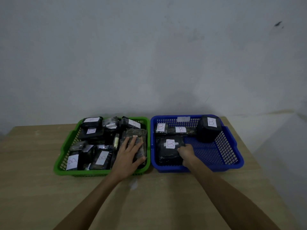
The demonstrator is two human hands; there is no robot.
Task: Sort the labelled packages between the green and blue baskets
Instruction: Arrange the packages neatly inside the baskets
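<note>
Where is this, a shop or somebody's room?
Probably a plain room set up for sorting: a bare wooden table against an empty grey wall, with only a green basket and blue basket of packages.

Pale wood-grain table, matt. Green basket and blue basket of smooth, slightly shiny plastic lattice. Packages wrapped in black, seemingly glossy crinkled plastic film, each with a white paper label. Wall rough, matt, stained plaster

Black packages wearing white labels with red letters are sitting in a green basket and a blue basket on a tan table.
</note>
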